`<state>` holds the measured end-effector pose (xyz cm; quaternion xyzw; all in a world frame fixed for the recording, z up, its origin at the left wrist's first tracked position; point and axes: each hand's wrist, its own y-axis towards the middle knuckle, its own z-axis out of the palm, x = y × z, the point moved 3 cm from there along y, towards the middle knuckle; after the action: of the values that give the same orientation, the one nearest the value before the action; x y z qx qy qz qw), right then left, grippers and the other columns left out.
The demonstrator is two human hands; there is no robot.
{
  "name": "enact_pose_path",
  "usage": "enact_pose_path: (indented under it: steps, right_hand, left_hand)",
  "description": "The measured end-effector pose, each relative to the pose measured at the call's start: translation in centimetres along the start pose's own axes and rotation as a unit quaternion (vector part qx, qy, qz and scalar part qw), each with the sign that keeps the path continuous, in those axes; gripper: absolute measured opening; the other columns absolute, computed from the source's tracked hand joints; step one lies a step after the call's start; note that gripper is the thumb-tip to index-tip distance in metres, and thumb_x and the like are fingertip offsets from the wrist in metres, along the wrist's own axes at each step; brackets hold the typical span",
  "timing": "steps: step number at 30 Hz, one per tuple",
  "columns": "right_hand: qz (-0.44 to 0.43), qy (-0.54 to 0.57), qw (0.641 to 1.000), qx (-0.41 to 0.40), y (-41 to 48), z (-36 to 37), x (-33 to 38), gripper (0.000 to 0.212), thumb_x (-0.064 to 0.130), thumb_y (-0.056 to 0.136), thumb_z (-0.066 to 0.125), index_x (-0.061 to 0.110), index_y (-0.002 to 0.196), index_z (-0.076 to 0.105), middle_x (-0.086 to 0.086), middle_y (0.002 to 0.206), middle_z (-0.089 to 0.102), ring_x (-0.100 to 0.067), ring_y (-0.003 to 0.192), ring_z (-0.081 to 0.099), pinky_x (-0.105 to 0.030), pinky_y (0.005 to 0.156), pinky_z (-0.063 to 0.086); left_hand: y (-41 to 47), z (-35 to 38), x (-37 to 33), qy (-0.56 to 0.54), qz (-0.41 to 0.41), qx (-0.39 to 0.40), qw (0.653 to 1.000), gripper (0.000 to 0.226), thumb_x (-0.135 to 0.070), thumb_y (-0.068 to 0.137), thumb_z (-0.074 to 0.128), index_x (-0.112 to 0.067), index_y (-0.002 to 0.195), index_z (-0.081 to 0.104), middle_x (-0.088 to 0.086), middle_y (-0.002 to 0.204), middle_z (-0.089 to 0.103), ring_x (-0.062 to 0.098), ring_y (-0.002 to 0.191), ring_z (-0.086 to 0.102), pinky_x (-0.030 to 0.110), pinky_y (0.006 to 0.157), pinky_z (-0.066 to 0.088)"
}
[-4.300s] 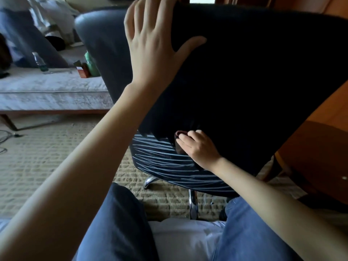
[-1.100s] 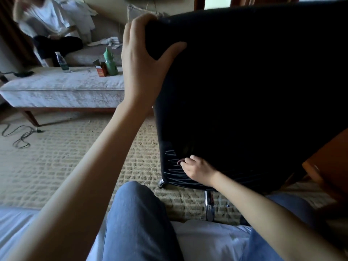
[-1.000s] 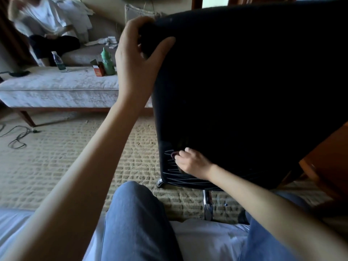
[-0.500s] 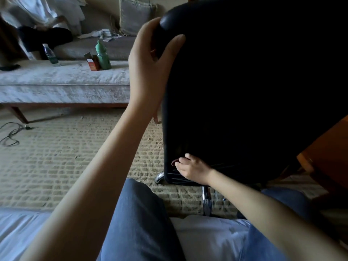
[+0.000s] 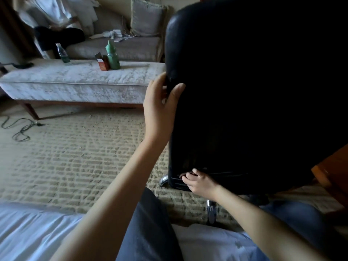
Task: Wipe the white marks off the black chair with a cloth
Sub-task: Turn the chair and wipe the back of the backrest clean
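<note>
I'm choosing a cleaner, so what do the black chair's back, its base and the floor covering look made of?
The black chair back looks like smooth leather or vinyl: its rounded upper edge shows a soft sheen, but which of the two I cannot tell. The chair leg looks like polished chromed metal, bright and mirror-like. The carpet looks like woven textile with a ribbed, looped beige pile, matte.
</note>
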<state>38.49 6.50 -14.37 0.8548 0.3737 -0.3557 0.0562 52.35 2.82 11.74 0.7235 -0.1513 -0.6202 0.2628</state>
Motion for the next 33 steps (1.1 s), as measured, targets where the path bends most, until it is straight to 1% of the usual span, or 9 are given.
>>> enact_pose_path:
  steps: [2, 8, 11, 12, 15, 20, 26, 29, 33]
  right_hand:
    - [-0.003, 0.009, 0.999, 0.036, 0.3, 0.4, 0.3, 0.02, 0.039, 0.05, 0.084, 0.028, 0.065, 0.076, 0.01, 0.09, 0.069, -0.011, 0.089, 0.063, -0.04, 0.091, 0.035]
    - [-0.032, -0.072, 0.994, -0.075, 3.9, -3.6, -0.2, 0.014, 0.028, 0.074, 0.068, 0.023, 0.063, 0.075, 0.008, 0.078, 0.066, -0.019, 0.085, 0.059, -0.042, 0.086, 0.039]
    - [-0.013, -0.042, 0.997, -0.055, 0.1, -1.8, -1.6, 0.055, -0.003, 0.092, 0.032, 0.018, 0.06, 0.071, 0.003, 0.078, 0.064, -0.017, 0.08, 0.063, -0.041, 0.086, 0.038]
    - [-0.01, -0.038, 0.998, -0.05, -2.0, -0.8, -2.6, 0.054, -0.006, 0.089, 0.032, 0.018, 0.061, 0.071, 0.003, 0.08, 0.064, -0.017, 0.082, 0.063, -0.041, 0.088, 0.036]
    - [-0.027, -0.044, 0.998, -0.033, -8.8, 1.4, -5.4, 0.017, 0.007, 0.072, 0.065, 0.02, 0.065, 0.073, 0.004, 0.088, 0.068, -0.016, 0.085, 0.065, -0.041, 0.091, 0.034]
    - [-0.049, -0.093, 0.994, -0.028, -10.6, 1.3, -7.3, 0.008, 0.014, 0.069, 0.072, 0.022, 0.069, 0.074, 0.008, 0.085, 0.066, -0.014, 0.086, 0.064, -0.041, 0.098, 0.031]
    - [-0.044, -0.082, 0.984, -0.152, 1.9, -3.2, -2.3, 0.035, 0.004, 0.081, 0.047, 0.021, 0.063, 0.071, 0.007, 0.078, 0.064, -0.017, 0.084, 0.061, -0.042, 0.098, 0.032]
    - [-0.088, -0.032, 0.986, -0.139, 5.9, -4.8, -0.5, 0.017, 0.008, 0.068, 0.062, 0.019, 0.058, 0.071, 0.005, 0.071, 0.064, -0.023, 0.084, 0.051, -0.043, 0.092, 0.036]
    - [-0.143, -0.036, 0.984, -0.097, 0.6, -1.2, -0.4, 0.043, -0.002, 0.083, 0.04, 0.02, 0.06, 0.069, 0.007, 0.075, 0.062, -0.017, 0.083, 0.057, -0.042, 0.1, 0.03]
  left_hand:
    - [0.0, 0.3, -0.1, -0.006, -0.005, -0.005, 1.0, 0.036, -0.026, 0.088, 0.058, -0.006, 0.117, 0.057, 0.01, 0.106, 0.061, 0.01, 0.09, 0.058, 0.022, 0.082, 0.048]
    - [-0.2, 0.3, -0.2, -0.014, -0.012, -0.02, 1.0, 0.03, -0.019, 0.091, 0.057, -0.005, 0.117, 0.056, 0.013, 0.107, 0.061, -0.008, 0.081, 0.055, 0.011, 0.075, 0.045]
    - [0.2, -0.1, -0.2, -0.002, -0.013, -0.015, 1.0, 0.03, -0.02, 0.09, 0.058, -0.004, 0.115, 0.058, 0.008, 0.102, 0.063, -0.006, 0.079, 0.056, 0.013, 0.073, 0.046]
    - [0.3, -0.1, -0.1, -0.003, -0.014, -0.016, 1.0, 0.031, -0.021, 0.089, 0.058, -0.003, 0.115, 0.058, 0.006, 0.1, 0.063, -0.005, 0.079, 0.056, 0.014, 0.072, 0.046]
    - [0.2, 0.2, 0.1, -0.017, -0.018, -0.024, 0.999, 0.029, -0.019, 0.09, 0.058, -0.002, 0.114, 0.058, 0.002, 0.099, 0.062, -0.003, 0.078, 0.056, 0.015, 0.072, 0.045]
    - [-0.5, 0.8, -0.2, -0.021, -0.013, -0.034, 0.999, 0.029, -0.019, 0.091, 0.058, -0.003, 0.115, 0.058, 0.014, 0.106, 0.062, 0.008, 0.084, 0.057, 0.017, 0.073, 0.046]
    - [-0.7, 0.8, -0.6, -0.02, -0.015, -0.037, 0.999, 0.032, -0.02, 0.09, 0.058, -0.004, 0.117, 0.057, 0.013, 0.107, 0.061, 0.003, 0.081, 0.056, 0.014, 0.073, 0.045]
    - [-0.4, 0.5, -0.5, -0.015, -0.012, -0.025, 1.0, 0.032, -0.018, 0.091, 0.058, -0.002, 0.119, 0.055, 0.006, 0.103, 0.06, -0.006, 0.078, 0.055, 0.011, 0.071, 0.043]
    - [0.1, 0.4, -0.3, -0.018, -0.008, -0.022, 1.0, 0.031, -0.02, 0.091, 0.057, -0.005, 0.118, 0.055, 0.002, 0.102, 0.06, 0.001, 0.082, 0.056, 0.017, 0.074, 0.046]
